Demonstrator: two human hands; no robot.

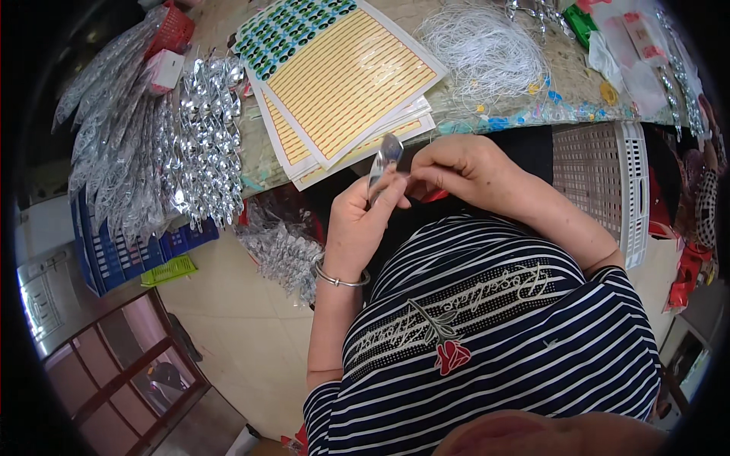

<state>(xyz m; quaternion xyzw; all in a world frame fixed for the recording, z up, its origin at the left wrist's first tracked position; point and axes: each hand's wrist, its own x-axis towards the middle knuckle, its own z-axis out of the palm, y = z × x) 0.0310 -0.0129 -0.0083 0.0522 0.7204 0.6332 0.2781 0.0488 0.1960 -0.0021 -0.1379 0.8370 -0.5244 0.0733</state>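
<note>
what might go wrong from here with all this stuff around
The shiny silver piece might slip from the left hand, whose fingertip grip looks slight. The printed sheets reach the table's near edge, so a knock could send some down. The loose white string lies heaped and could tangle.

Saw 2 hands: 1 L hand (357, 228), 1 R hand (475, 169). Also 1 silver pc (390, 150), 1 bracelet (340, 282), 1 heap wht string (487, 49), 1 red basket (170, 32), 1 lime tray (169, 270), 1 wht crate (633, 190). Sheets (346, 87): min. 3, overlapped, exact no. unclear. Silver strands (209, 137) were too many to ct.
</note>
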